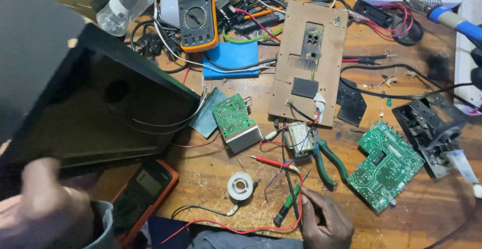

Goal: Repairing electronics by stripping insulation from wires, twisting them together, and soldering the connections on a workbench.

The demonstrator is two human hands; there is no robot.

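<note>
An electronics repair bench, probably in a small workshop. Scarred wooden tabletop (pixel 401 219) crowded with bare green circuit boards (pixel 385 164), an orange-cased multimeter (pixel 197 13), a blue-handled soldering iron (pixel 452 19), a spool of solder (pixel 240 185), green-handled pliers (pixel 329 161), tangled test leads (pixel 273 162) and an opened black speaker cabinet (pixel 100 103).

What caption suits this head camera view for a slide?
Right hand rests on red and black wires beside green pliers on a cluttered electronics bench.
</note>
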